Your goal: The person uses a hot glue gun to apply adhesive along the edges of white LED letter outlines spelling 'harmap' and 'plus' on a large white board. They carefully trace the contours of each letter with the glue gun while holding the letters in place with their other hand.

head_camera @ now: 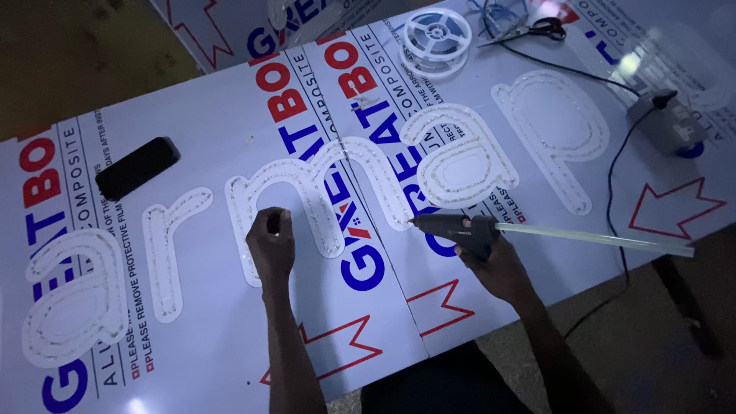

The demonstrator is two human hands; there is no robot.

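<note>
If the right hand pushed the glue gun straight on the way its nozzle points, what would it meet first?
The right hand aims the glue gun leftward; its nozzle tip already sits at the right leg of the letter m, so that edge comes first, though contact is unclear.

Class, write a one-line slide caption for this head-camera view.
Right hand aims a black glue gun at white cut-out letters; left hand presses one.

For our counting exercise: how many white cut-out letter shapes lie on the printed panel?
5. One white cut-out letter lies far left, one beside it, one under the left hand, one past the glue gun, one rightmost. More may lie beyond the frame.
</note>
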